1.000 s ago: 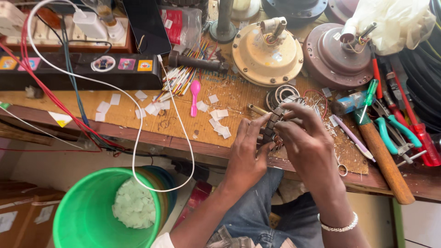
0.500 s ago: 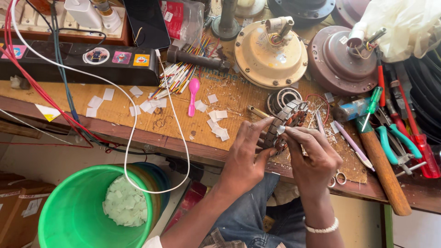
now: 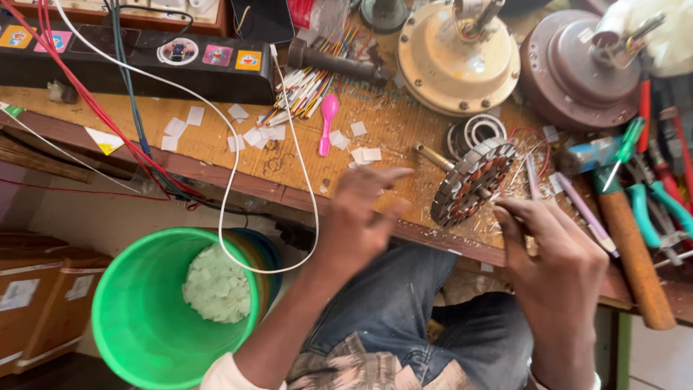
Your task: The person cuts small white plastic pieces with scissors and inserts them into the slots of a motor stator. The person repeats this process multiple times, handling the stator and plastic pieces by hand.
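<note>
A round fan-motor stator (image 3: 473,180) with copper windings stands tilted near the workbench's front edge (image 3: 303,198), its metal shaft pointing up-left. My right hand (image 3: 556,260) is curled at its lower right rim, fingertips on it. My left hand (image 3: 361,213) hovers just left of the stator, blurred, fingers spread, holding nothing. Denim-clad knees show below the bench.
A cream motor housing (image 3: 458,58) and a brown one (image 3: 577,72) sit behind. Pliers (image 3: 657,209), a wooden-handled hammer (image 3: 635,253), a pink spoon (image 3: 327,123), paper scraps and a black power strip (image 3: 144,61) lie around. A green bucket (image 3: 130,325) and cardboard boxes (image 3: 43,296) stand below.
My left hand has let go of the stator and moved off to the left. The right hand keeps hold of it, and the stator now rests tilted on the bench.
</note>
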